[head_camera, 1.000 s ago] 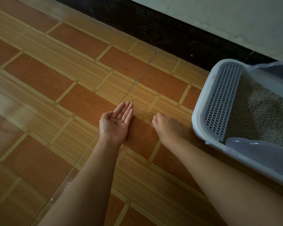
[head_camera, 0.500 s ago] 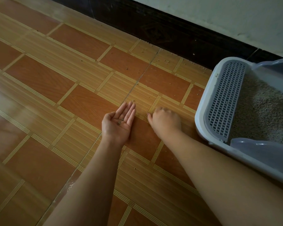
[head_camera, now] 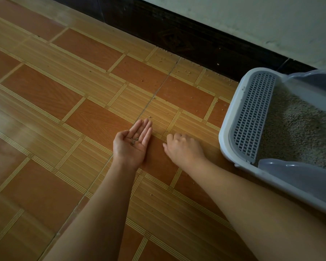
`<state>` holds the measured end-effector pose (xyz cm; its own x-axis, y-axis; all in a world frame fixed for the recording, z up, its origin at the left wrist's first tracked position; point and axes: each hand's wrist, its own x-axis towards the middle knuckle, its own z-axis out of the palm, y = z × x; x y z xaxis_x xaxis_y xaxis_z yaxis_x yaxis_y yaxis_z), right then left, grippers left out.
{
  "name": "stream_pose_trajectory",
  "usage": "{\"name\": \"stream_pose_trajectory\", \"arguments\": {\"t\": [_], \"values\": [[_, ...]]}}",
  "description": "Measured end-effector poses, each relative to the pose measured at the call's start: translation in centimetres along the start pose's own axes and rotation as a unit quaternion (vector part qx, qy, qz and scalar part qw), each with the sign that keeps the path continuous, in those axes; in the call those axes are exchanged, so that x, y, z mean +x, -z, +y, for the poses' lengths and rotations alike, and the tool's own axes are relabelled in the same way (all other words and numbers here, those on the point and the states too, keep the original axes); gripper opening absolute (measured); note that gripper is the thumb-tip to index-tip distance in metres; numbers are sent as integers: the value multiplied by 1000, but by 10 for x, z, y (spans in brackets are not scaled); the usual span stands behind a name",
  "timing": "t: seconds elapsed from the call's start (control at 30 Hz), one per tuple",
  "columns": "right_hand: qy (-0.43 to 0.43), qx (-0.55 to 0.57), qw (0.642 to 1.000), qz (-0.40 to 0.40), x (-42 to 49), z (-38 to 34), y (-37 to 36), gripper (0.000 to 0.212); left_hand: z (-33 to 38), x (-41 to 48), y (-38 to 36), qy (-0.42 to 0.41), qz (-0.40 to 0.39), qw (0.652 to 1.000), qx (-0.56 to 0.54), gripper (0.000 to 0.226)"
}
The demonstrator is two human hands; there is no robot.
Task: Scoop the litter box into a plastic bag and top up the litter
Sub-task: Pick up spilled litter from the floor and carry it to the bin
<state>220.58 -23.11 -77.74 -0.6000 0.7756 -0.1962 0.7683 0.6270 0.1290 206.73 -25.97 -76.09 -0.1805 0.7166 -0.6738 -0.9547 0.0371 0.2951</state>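
Note:
My left hand (head_camera: 133, 143) rests palm up on the floor, cupped, with a few litter grains (head_camera: 134, 140) lying in it. My right hand (head_camera: 183, 148) is palm down just to its right, fingers curled onto the tile; whether they pinch a grain is hidden. The white litter box (head_camera: 231, 117) stands at the right, with a grey grid step (head_camera: 251, 113) at its near end and beige litter (head_camera: 297, 129) inside. No plastic bag or scoop shows.
Loose litter grains (head_camera: 186, 71) are scattered over the tiled floor (head_camera: 73, 87) toward the dark skirting (head_camera: 186, 38) and near the box. A pale wall rises behind. A translucent grey rim piece (head_camera: 297, 172) sits on the box's near side.
My right hand has shifted slightly back toward me along the tile, its fingers still curled down. My left hand stays palm up with the grains in it.

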Motion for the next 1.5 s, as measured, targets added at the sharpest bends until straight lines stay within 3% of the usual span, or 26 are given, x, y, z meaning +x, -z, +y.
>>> {"name": "stream_pose_trajectory", "arguments": {"t": [0.1, 0.2, 0.3, 0.47, 0.63, 0.7, 0.77, 0.8, 0.9, 0.97, 1.07, 1.13, 1.2, 1.5], "values": [[-6, -4, 1000, 20, 1, -4, 3, 28, -1, -2, 1, 0, -1, 1000, 1, 46], [9, 9, 1000, -7, -2, -8, 12, 10, 0, -4, 1, -1, 0, 1000, -2, 46], [36, 23, 999, 4, -3, -7, 10, 25, 1, -5, 0, -2, 0, 1000, -3, 46], [37, 42, 998, -18, -7, -7, 13, 27, 3, -8, 0, -3, -2, 1000, -6, 46], [-35, 118, 989, -81, -5, -3, 16, 27, 5, -14, 3, -9, -4, 1000, -9, 46], [-84, 226, 967, -83, -7, 1, 22, 21, 6, -17, 3, -11, -4, 1000, -8, 46], [-168, 400, 898, -77, -9, 7, 27, 33, 7, -20, 2, -13, -4, 1000, -10, 46], [-203, 510, 833, -76, -10, 9, 28, 36, 8, -21, 1, -15, -5, 1000, -13, 46], [-253, 794, 549, -59, -17, 18, 39, 34, 10, -24, -2, -19, -11, 1000, -14, 46], [-230, 884, 402, -62, -23, 26, 49, 34, 11, -26, -6, -23, -17, 999, -18, 46], [-175, 943, 273, -74, -27, 36, 63, 35, 12, -30, -15, -29, -33, 999, -29, 47], [-141, 961, 227, -75, -26, 40, 74, 32, 13, -33, -23, -34, -44, 998, -30, 47], [-113, 969, 210, -68, -23, 45, 85, 24, 15, -36, -30, -38, -53, 997, -30, 47], [-142, 961, 226, -67, -14, 62, 109, 25, 30, -54, -63, -61, -62, 996, -28, 47]]}}
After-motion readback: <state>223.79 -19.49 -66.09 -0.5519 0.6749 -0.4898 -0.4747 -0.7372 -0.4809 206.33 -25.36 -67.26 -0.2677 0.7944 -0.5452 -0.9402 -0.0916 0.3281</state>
